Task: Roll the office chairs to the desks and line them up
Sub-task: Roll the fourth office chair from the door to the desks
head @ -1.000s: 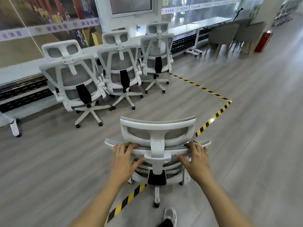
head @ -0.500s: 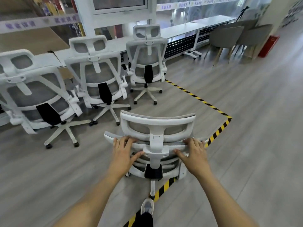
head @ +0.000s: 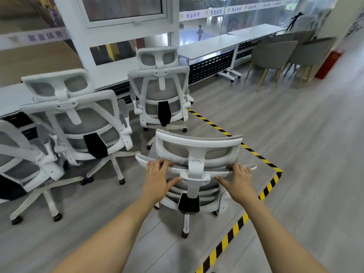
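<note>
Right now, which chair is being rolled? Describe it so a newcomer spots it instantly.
Start at the white desks along the window, where three white mesh chairs are parked. The rolled chair stands behind them, beside the yellow-black floor tape. Only it has the left hand and right hand on its backrest.

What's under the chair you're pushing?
Under the pushed chair: grey floor, striped tape crossing beneath, one white base leg with a caster. The backrest hides the other legs and the seat.
</note>
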Demonstrator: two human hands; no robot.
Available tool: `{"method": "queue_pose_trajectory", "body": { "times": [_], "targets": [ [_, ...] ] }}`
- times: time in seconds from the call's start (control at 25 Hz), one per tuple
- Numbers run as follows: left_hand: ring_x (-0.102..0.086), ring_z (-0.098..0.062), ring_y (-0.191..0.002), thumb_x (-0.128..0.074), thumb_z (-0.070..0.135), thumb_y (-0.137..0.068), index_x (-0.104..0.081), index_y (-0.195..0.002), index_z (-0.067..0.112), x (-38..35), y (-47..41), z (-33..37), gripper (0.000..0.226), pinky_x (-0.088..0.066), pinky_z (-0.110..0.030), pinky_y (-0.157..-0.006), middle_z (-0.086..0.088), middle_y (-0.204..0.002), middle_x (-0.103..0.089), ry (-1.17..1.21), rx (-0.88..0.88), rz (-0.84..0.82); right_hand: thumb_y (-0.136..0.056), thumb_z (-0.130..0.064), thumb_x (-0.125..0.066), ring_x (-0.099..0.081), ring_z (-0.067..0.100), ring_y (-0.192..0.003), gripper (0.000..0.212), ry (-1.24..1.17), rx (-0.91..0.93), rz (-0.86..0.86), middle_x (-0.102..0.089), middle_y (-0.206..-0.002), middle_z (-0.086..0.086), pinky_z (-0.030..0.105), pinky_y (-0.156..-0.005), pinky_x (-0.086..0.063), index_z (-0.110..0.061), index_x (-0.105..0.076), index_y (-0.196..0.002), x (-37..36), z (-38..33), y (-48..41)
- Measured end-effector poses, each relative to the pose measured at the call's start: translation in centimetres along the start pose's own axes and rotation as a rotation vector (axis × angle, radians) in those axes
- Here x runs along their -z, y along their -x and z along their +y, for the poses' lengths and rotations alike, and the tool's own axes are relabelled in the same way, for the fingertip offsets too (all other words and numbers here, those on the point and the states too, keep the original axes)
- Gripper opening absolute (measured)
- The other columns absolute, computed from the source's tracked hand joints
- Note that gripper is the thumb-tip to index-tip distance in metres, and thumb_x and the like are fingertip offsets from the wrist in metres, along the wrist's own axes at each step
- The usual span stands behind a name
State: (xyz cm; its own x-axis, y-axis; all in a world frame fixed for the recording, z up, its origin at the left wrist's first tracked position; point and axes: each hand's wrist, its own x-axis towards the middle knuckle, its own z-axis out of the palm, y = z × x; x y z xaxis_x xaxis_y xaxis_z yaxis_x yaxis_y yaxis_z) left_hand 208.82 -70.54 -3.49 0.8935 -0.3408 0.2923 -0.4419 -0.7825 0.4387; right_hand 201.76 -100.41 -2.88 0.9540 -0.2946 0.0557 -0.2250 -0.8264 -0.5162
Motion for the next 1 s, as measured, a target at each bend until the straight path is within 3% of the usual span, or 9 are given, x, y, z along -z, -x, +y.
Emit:
{"method": "queue_pose_trajectory", "body": {
  "times": [0.16,0.32,0.48,0.56,0.64,0.76,0.92,1.0],
  "targets": [
    [-0.044,-0.025,-0.117,-0.059,0.065,-0.085,-0.053,-0.122,0.028,-4.1,-9.4,2.5,0.052,-0.029,-0.053,-0.114,-0.001,-0.122,-0.052,-0.062,0.062,-0.016,-0.085,-0.064,-0.065,-0.043,0.024,-0.133,0.058,0.002,0.057,0.024,-0.057,-0.130,0.002,0.049,-0.124,-0.014,-0.022,-0.056,-0.124,1.0,4.6,-10.9],
    [-0.042,-0.029,-0.129,-0.060,0.055,-0.088,-0.049,-0.133,0.026,-7.8,-17.1,6.1,0.054,-0.033,-0.051,-0.113,-0.004,-0.135,-0.050,-0.091,0.174,-0.055,-0.090,-0.057,-0.062,-0.045,0.027,-0.134,0.053,0.031,0.119,-0.038,-0.059,-0.130,0.003,0.051,-0.120,-0.023,-0.019,-0.056,-0.127,3.1,8.0,-20.3],
    [-0.030,-0.031,-0.142,-0.063,0.025,-0.088,-0.042,-0.143,0.022,-9.4,-21.7,8.1,0.059,-0.032,-0.047,-0.116,-0.007,-0.150,-0.041,-0.126,0.261,-0.147,-0.099,-0.046,-0.054,-0.020,0.021,-0.153,0.059,-0.018,0.125,-0.060,-0.038,-0.159,0.004,0.041,-0.125,-0.019,-0.017,-0.043,-0.149,4.0,9.5,-24.2],
    [-0.025,-0.030,-0.145,-0.060,0.021,-0.090,-0.038,-0.147,0.021,-9.6,-22.8,8.6,0.061,-0.032,-0.047,-0.116,-0.006,-0.155,-0.036,-0.133,0.284,-0.167,-0.100,-0.041,-0.053,-0.014,0.017,-0.154,0.061,-0.037,0.145,-0.069,-0.031,-0.163,0.000,0.038,-0.125,-0.019,-0.019,-0.036,-0.154,4.0,9.9,-24.7],
    [-0.021,-0.029,-0.148,-0.057,0.024,-0.092,-0.033,-0.150,0.024,-9.5,-23.0,9.2,0.063,-0.032,-0.049,-0.116,-0.003,-0.159,-0.030,-0.140,0.313,-0.182,-0.099,-0.035,-0.055,-0.024,0.021,-0.151,0.055,-0.054,0.162,-0.070,-0.039,-0.158,0.000,0.040,-0.123,-0.027,-0.021,-0.041,-0.150,4.3,9.8,-24.9],
    [-0.029,-0.026,-0.143,-0.053,0.029,-0.094,-0.036,-0.148,0.026,-8.4,-21.7,10.3,0.057,-0.035,-0.050,-0.113,0.001,-0.156,-0.036,-0.119,0.349,-0.175,-0.094,-0.027,-0.059,-0.055,0.028,-0.118,0.032,-0.120,0.238,0.020,-0.064,-0.124,0.002,0.046,-0.098,-0.048,-0.020,-0.057,-0.125,5.6,7.8,-25.4],
    [-0.045,-0.022,-0.125,-0.052,0.032,-0.096,-0.047,-0.137,0.028,-5.0,-17.9,12.1,0.042,-0.040,-0.041,-0.104,0.005,-0.138,-0.051,-0.108,0.380,0.027,-0.093,-0.019,-0.060,-0.058,0.025,-0.104,0.027,-0.247,0.533,0.103,-0.067,-0.111,0.002,0.040,-0.092,-0.047,-0.015,-0.064,-0.119,5.8,2.3,-23.7],
    [-0.047,-0.019,-0.116,-0.053,0.030,-0.096,-0.051,-0.130,0.026,-2.6,-15.1,12.8,0.035,-0.041,-0.036,-0.099,0.006,-0.130,-0.053,-0.160,0.426,0.146,-0.093,-0.020,-0.059,-0.056,0.022,-0.105,0.028,-0.291,0.678,0.026,-0.064,-0.114,0.000,0.034,-0.093,-0.043,-0.017,-0.063,-0.120,5.0,-1.4,-21.9]
  ]
}}
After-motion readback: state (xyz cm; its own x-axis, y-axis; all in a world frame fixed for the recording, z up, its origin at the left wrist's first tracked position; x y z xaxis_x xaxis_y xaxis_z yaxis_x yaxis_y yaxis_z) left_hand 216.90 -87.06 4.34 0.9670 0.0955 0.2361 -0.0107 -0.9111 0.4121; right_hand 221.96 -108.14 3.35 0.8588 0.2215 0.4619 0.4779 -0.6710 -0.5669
